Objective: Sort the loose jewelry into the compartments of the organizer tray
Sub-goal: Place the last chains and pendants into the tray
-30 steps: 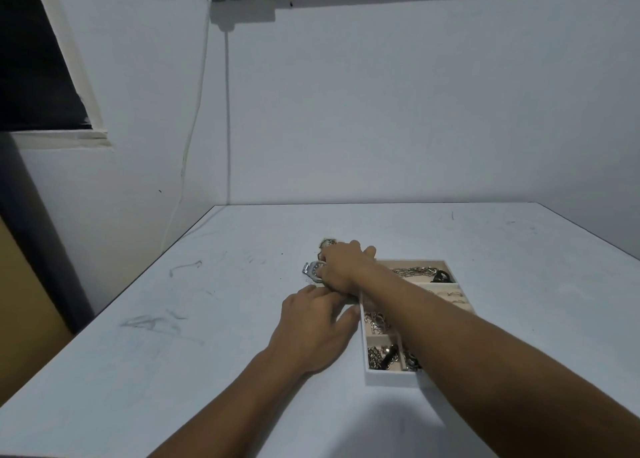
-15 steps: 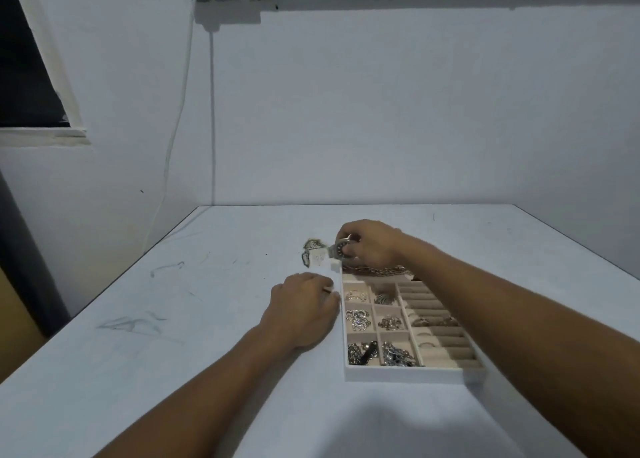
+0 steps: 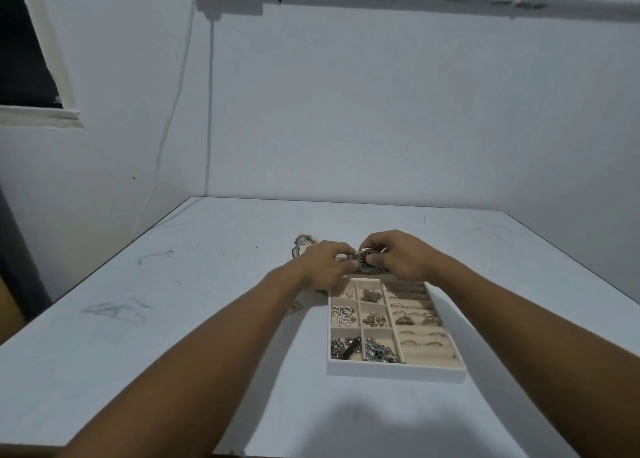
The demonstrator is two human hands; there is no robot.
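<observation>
A white organizer tray (image 3: 394, 371) with beige compartments lies on the table, its small squares holding chains and earrings and its right side holding rings in slotted rolls. Just above the tray's far end, my left hand (image 3: 323, 267) and my right hand (image 3: 398, 260) meet and together pinch a silver wristwatch (image 3: 364, 261) with a dark round face. A small heap of loose jewelry (image 3: 303, 243) lies on the table to the left of my hands, partly hidden by my left hand.
The white table (image 3: 173, 319) has scuff marks on its left part. A white wall stands behind it, with cables (image 3: 173, 111) hanging down to the table's far left corner. A window edge shows at upper left.
My left hand rose from the table beside the tray and joined my right hand on the watch. My right hand carried the watch rightward over the tray's far end.
</observation>
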